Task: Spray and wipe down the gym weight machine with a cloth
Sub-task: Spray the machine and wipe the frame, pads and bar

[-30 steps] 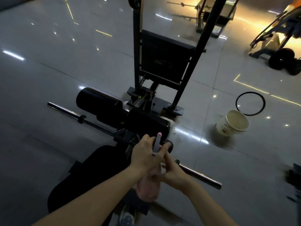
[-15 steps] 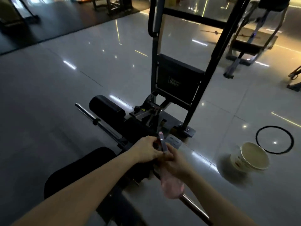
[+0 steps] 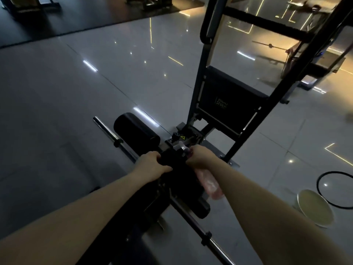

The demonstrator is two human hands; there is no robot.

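Your left hand (image 3: 152, 162): fingers curled over the near end of the dark pad (image 3: 172, 159) on the weight machine (image 3: 227, 104). It is too dark to tell whether a cloth lies under them.
Your right hand (image 3: 200, 154): wrapped round the neck of the spray bottle (image 3: 210, 185), with the nozzle toward the pad and the pink body tilted back along your forearm.
Machine: upright on the tiled floor (image 3: 66, 111), with a steel bar (image 3: 114, 135) crossing below the pad and a black roller (image 3: 136, 131) to its left.
Floor, right edge: pale bucket (image 3: 315, 209) just beside a black ring (image 3: 318, 180).
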